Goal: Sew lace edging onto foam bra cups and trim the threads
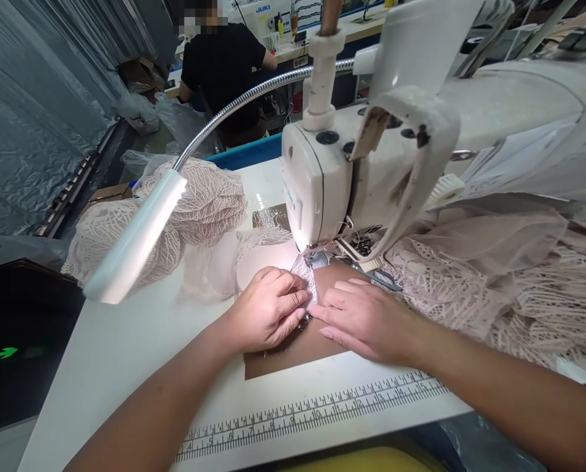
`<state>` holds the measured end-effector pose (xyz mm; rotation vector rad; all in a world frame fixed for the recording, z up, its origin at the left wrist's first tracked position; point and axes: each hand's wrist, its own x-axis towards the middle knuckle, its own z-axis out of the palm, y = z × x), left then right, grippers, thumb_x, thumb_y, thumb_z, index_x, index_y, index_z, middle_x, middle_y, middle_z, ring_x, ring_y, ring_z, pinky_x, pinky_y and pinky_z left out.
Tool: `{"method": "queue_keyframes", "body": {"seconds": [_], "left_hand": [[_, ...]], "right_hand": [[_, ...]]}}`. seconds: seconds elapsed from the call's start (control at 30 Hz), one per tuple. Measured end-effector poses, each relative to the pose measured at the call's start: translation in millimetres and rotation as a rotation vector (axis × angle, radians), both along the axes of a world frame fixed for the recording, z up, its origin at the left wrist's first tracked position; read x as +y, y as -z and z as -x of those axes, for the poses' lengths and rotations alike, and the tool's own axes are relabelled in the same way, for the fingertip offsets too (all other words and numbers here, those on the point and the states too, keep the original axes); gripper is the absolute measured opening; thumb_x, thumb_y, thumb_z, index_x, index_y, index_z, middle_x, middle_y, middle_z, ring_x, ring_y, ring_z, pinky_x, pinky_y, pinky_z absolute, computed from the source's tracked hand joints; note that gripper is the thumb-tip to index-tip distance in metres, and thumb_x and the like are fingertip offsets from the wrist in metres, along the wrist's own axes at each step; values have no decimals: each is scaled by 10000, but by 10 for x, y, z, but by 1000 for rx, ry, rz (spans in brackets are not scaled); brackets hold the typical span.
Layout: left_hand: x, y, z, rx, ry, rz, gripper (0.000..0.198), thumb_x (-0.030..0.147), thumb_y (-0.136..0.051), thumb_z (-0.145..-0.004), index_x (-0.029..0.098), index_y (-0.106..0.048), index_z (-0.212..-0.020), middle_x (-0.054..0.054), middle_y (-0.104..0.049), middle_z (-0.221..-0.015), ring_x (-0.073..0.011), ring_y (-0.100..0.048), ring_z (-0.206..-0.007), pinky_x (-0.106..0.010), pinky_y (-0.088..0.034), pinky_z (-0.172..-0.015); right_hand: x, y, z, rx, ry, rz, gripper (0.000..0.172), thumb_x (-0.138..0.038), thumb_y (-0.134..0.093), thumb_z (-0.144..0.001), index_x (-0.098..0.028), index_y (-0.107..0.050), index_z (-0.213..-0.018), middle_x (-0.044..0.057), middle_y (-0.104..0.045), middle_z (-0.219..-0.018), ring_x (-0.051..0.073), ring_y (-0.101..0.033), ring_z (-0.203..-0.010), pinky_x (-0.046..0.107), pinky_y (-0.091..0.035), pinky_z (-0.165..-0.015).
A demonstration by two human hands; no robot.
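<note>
A pale lace piece (305,270) runs under the needle area of a white sewing machine (312,177). My left hand (271,308) pinches its near edge between thumb and fingers, just in front of the machine head. My right hand (362,314) lies with fingers stretched toward the same edge, fingertips pressing beside the lace on a brown sheet (293,354). Behind my left hand, a lace-trimmed cup-shaped part (258,255) rests on the table. Whatever lies under my palms is hidden.
Lace piles stand at the left (209,203) and right (543,295). A lamp (136,236) on a bendy metal neck hangs over the left side. A printed ruler (293,419) lines the table's front. Grey scissors (386,280) lie right of the needle. Another person (224,72) sits beyond.
</note>
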<state>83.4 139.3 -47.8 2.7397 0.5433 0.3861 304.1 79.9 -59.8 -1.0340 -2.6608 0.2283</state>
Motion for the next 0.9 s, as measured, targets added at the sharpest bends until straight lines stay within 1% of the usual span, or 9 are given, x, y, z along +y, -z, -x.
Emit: {"method": "queue_keyframes", "body": {"seconds": [0.1,0.27,0.5,0.67,0.9], "left_hand": [[13,1,4,4,44,-10,301,261,-459,-880,147,-592,-1125,-122,-592,-1020,-224,-520,-953,-394,-400,-878],[19,1,14,42,74,-34,319,261,-457,-882,145,-582,-1152,-122,-589,-1035,-227,-507,-945,-408,-387,-895],[31,4,39,89,90,-74,325,272,-455,-893,170,-569,-1180,-108,-579,-1013,-212,-488,-891,-399,-388,-879],[40,4,44,86,108,-103,319,268,-452,-897,178,-570,-1179,-109,-577,-1015,-211,-483,-898,-405,-386,-886],[45,2,48,72,129,-95,300,266,-456,-896,186,-580,-1158,-112,-581,-1038,-216,-495,-927,-414,-389,-889]], "right_hand": [[-1,-10,-4,-2,-8,-21,247,-275,-460,-891,-162,-612,-1050,44,-586,-799,171,-420,-704,309,-260,-658],[-6,-7,-9,13,-10,-36,226,-253,-461,-887,-173,-615,-1032,33,-569,-768,162,-414,-696,304,-254,-649],[0,-6,-5,28,-10,-31,214,-241,-462,-884,-169,-619,-1010,34,-570,-768,160,-415,-697,301,-250,-642],[-2,1,-15,43,-16,-31,204,-232,-463,-885,-165,-623,-993,36,-568,-761,156,-420,-696,297,-245,-632],[-4,-11,-31,53,-17,-9,202,-241,-469,-886,-165,-621,-995,26,-565,-760,156,-412,-693,297,-256,-640]]}}
